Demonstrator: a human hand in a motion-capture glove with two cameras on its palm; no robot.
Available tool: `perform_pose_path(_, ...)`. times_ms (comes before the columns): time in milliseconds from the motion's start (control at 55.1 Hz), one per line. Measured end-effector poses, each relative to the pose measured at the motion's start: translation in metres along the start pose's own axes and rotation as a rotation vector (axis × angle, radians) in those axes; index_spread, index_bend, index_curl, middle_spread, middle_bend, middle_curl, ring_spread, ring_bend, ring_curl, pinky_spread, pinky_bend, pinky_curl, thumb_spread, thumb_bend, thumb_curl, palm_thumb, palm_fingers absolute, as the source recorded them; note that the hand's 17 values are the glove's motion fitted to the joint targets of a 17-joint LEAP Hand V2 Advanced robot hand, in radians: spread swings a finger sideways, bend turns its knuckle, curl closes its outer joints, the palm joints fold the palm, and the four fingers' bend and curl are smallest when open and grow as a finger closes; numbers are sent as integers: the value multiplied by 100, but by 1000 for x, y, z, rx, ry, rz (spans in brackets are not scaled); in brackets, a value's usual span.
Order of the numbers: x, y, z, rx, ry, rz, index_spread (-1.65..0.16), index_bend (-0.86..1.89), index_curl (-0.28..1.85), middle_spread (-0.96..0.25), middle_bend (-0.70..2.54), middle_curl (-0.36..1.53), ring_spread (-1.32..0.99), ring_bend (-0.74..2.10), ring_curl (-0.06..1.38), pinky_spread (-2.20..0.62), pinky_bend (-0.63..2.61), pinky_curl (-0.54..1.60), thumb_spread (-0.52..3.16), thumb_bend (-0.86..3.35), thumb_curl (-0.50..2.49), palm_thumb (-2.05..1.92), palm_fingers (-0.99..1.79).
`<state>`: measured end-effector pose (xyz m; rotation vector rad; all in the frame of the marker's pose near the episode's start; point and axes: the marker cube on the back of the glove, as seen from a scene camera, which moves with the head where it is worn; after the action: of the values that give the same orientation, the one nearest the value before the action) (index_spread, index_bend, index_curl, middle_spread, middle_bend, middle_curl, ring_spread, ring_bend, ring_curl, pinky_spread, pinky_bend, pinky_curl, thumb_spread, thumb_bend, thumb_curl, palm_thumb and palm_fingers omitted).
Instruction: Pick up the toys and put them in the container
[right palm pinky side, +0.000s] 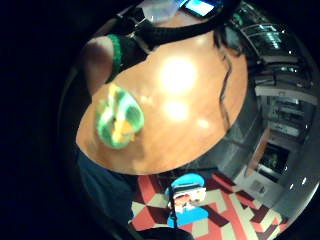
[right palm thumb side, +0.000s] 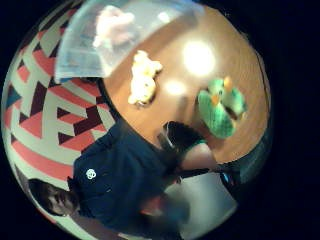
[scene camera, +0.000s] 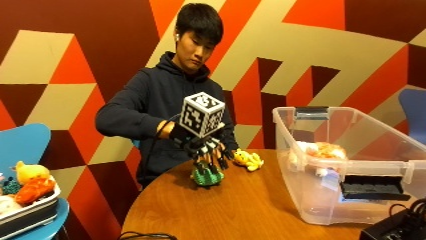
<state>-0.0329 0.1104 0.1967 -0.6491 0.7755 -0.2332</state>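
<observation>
Green toy (scene camera: 207, 176): on surface (scene camera: 239, 215), near person-side edge. Grip (scene camera: 208, 152): fingers spread apart directly above, not yet closed. Advice: lower, enclose toy's body, then carry to container (scene camera: 346, 165) at surface's opposite edge.

A round wooden counter (scene camera: 246, 205) shows bright spots of reflected light. The wall (scene camera: 86, 55) behind wears bold geometric panels (maroon, orange, cream), and the carpet (right palm thumb side: 45, 115) repeats that pattern. A blue chair (scene camera: 23, 145) stands at one edge, another blue chair (scene camera: 414, 112) opposite.
</observation>
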Motion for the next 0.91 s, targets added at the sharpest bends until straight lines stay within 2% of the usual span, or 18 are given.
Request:
perform_pose_path(91, 3, -1, 45, -30, -1, 20, -22, 7, 20, 1, 19, 42, -1, 42, 32, 2, 98, 37, 123, -2, 40, 19, -3)
perform_pose_path(182, 3, -5, 65, 69, 3, 17, -23, 5, 17, 1, 18, 40, -3, 59, 36, -2, 109, 39, 124, -1, 39, 21, 8)
perform_pose_path(272, 2, -9, 66, 187, -31, -14, -25, 2, 11, -2, 22, 40, -14, 89, 41, -19, 122, 39, 125, 1, 39, 26, 42)
perform_pose_path(327, 0, -12, 62, 217, -24, -41, -26, 5, 9, -6, 36, 44, -20, 105, 45, -27, 124, 39, 134, 7, 40, 37, 74)
perform_pose_path(363, -2, -15, 55, 234, -23, -55, -26, 6, 8, -7, 40, 46, -23, 110, 47, -30, 123, 40, 138, 10, 40, 41, 79)
perform_pose_path(436, -8, -16, 30, 297, -35, -81, -24, 11, 8, -12, 51, 53, -27, 121, 53, -33, 129, 44, 141, 19, 46, 58, 95)
perform_pose_path(581, -21, -12, -44, 409, -34, -108, -24, 21, 10, -18, 64, 64, -32, 127, 60, -36, 134, 49, 115, 20, 59, 71, 101)
perform_pose_path(744, -21, -18, -137, 699, 121, -43, -24, 29, 14, -22, 73, 75, -36, 132, 64, -38, 136, 54, 96, 17, 69, 74, 104)
perform_pose_path(908, -52, -48, -205, 856, -93, -75, -24, 40, 19, -26, 79, 85, -39, 138, 69, -40, 140, 59, 81, 16, 79, 76, 101)
